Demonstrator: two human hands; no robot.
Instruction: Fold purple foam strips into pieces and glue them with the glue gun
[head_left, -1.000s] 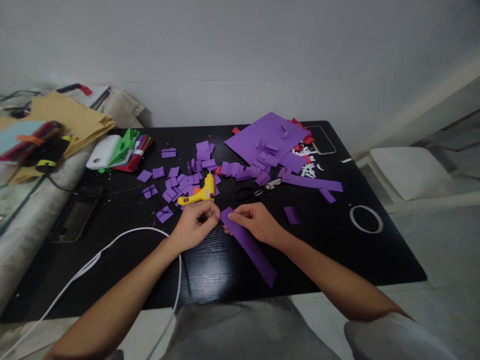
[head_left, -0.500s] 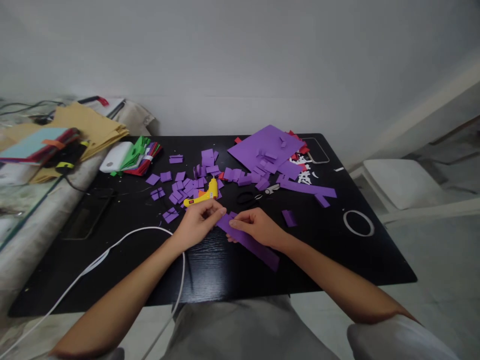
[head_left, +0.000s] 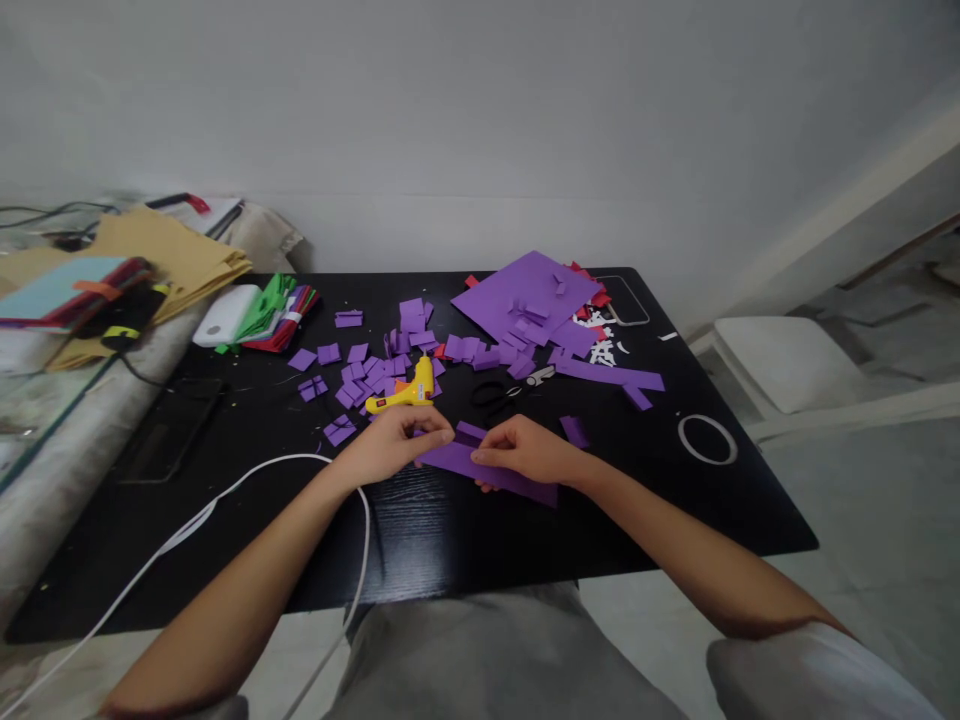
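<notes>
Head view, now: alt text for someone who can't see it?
A person's left hand and right hand hold a purple strip over a black table. A yellow glue gun lies just beyond the left hand, beside scattered purple pieces.

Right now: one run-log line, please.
left hand: gripping purple strip | right hand: gripping it farther right | yellow glue gun: beyond left hand

Black table [head_left: 465, 555]: reflecting light
Folded purple pieces [head_left: 358, 371]: lying scattered
Glue gun [head_left: 414, 389]: lying among them
White ring [head_left: 721, 461]: lying flat
</notes>
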